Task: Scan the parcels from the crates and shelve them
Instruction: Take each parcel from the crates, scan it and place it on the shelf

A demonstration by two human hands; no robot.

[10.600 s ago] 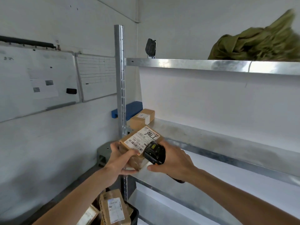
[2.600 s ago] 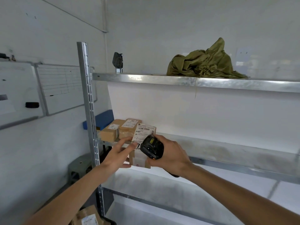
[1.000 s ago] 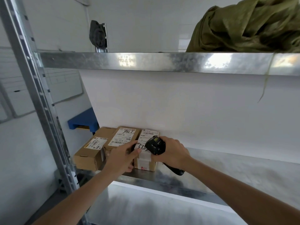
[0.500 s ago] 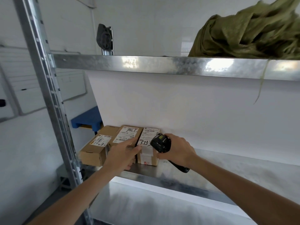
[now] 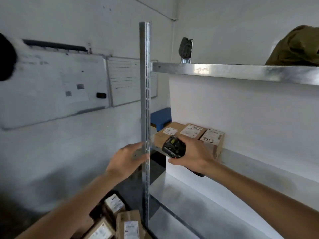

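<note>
Three cardboard parcels with white labels stand side by side at the left end of the middle metal shelf (image 5: 259, 163): a left one (image 5: 165, 135), a middle one (image 5: 193, 131) and a right one (image 5: 213, 140) marked by hand. My right hand (image 5: 191, 155) grips a black handheld scanner (image 5: 173, 147) in front of them. My left hand (image 5: 126, 161) is free, fingers relaxed, just left of the shelf's upright post (image 5: 145, 104). Below, a dark crate (image 5: 99, 210) holds more labelled parcels (image 5: 114, 204).
The upper shelf (image 5: 233, 70) carries an olive cloth bag (image 5: 296, 47) at the right. Whiteboards (image 5: 51, 90) hang on the left wall. A blue object (image 5: 160, 115) sits behind the shelving. The lower shelf (image 5: 198, 200) lies under my right arm.
My left hand has let go of the parcels and drawn back to the left of the post. My view has swung left and down, bringing the crate into sight. The scanner stays in my right hand.
</note>
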